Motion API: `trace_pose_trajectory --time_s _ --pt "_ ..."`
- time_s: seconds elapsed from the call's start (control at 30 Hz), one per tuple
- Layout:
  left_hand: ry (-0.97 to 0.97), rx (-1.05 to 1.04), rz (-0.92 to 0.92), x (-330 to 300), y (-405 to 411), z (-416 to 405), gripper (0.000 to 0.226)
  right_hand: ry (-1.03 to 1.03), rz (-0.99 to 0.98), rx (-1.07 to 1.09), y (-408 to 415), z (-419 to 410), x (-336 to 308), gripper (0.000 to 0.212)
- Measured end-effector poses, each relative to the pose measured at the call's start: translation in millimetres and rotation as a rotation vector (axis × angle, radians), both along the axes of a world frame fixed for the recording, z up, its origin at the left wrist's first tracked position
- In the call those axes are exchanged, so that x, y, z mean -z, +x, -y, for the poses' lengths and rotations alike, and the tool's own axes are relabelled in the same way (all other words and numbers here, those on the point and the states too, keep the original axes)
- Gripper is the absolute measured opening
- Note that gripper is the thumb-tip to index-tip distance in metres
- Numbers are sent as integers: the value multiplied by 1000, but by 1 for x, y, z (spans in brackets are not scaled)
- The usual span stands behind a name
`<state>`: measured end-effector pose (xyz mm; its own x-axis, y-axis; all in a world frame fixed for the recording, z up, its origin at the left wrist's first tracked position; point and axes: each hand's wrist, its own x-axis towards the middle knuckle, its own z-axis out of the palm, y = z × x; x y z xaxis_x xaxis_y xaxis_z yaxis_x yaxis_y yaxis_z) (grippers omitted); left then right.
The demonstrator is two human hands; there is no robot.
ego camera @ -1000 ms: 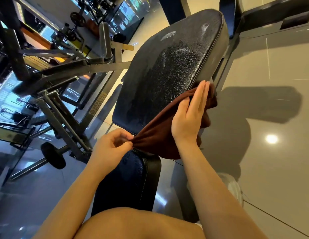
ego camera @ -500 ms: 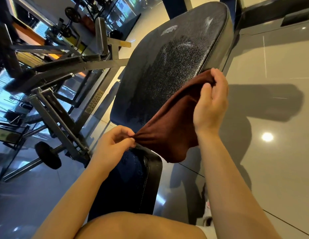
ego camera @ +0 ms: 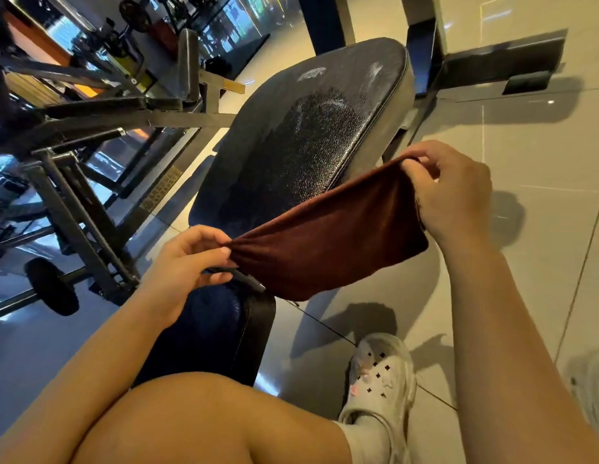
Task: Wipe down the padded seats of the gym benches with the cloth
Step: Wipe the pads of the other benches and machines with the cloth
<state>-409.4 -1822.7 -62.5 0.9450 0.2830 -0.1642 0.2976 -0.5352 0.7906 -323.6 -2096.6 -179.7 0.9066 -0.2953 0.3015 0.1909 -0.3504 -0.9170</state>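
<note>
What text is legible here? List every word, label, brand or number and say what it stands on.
No text here can be read.
Yellowish lettered plate on the grey steel machine frame beside the black padded bench seat: it carries lettering, but too small and blurred to read.
Dark brown cloth, white perforated clog, grey floor tiles: no lettering seen.

Bare arms, bare knee (ego camera: 204,416), white sock (ego camera: 365,440), pale perforated clog (ego camera: 381,380)

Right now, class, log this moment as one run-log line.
left hand: pinches cloth end | right hand: pinches other end | brown cloth: stretched above bench pad | wiping: paused
</note>
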Motion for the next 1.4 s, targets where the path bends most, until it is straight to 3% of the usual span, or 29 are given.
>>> trace_pose_trajectory --time_s 0.17,0.3,0.43,0.57,0.7,0.83,1.0,1.17,1.3,1.4 --pt "75 3 -21 -3 0 10 22 -320 -66 -103 -5 18 -4 27" --pt "149 28 -68 -3 1 13 20 -355 -78 -115 -2 23 -3 31" --pt "307 125 -199 -2 1 17 21 -218 -27 -33 -4 11 -5 31" --pt "341 78 -191 -3 -1 7 20 -50 86 77 -1 -22 -14 28" --pt "371 44 -211 0 -7 -5 17 270 159 172 18 -68 -17 15" --pt "455 80 -192 4 -5 -6 18 599 116 233 9 -100 -7 23" --pt "580 153 -171 8 0 -10 18 580 27 158 -1 -146 -5 47" --pt "798 311 -107 10 3 -11 33 578 -49 140 4 -157 -7 71" --pt "706 273 45 9 10 -14 40 496 31 87 -53 -203 7 73" --pt "657 292 149 14 18 -5 26 476 63 20 -84 -225 18 66"
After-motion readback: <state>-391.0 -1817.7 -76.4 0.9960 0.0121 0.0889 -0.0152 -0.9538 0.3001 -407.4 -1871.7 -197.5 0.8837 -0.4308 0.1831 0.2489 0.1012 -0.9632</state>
